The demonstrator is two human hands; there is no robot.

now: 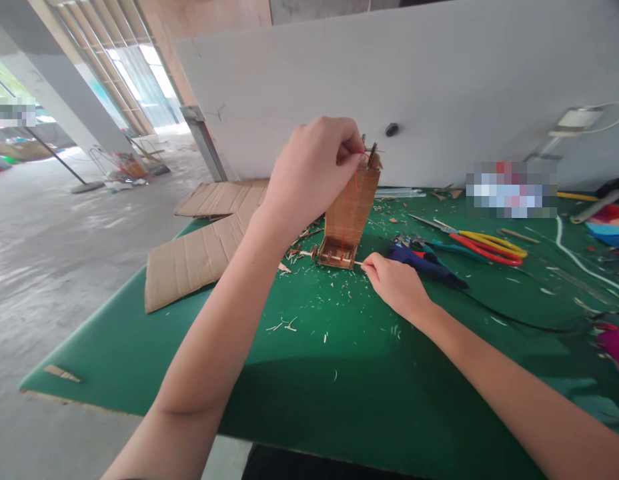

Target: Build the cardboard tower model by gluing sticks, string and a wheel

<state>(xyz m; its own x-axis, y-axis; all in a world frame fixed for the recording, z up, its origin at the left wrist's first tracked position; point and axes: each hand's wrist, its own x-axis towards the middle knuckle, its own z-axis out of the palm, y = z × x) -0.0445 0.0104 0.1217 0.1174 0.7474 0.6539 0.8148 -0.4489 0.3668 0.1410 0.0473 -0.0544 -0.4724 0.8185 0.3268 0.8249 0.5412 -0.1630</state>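
A small cardboard model (pixel 353 207) stands on the green table, with a tall upright panel above a shallow open box (pixel 335 261) at its foot. A thin wooden stick (pixel 358 263) runs across that box, and red thread (pixel 344 230) is wound on it and rises along the panel. High at the panel's top, my left hand (pixel 317 160) is closed, its thumb and forefinger pinching the red thread beside the small wooden pegs (pixel 373 155). Low on the right, my right hand (pixel 397 283) is closed on the stick's end. My left hand partly covers the panel's left edge.
Cut cardboard sheets (pixel 189 263) lie at left. Right of the model are a dark blue tool with a cable (pixel 424 263), scissors with red and yellow handles (pixel 489 248), and a white cord (pixel 564 247). Wood shavings (pixel 289 325) are scattered about. A white board (pixel 299 87) stands behind.
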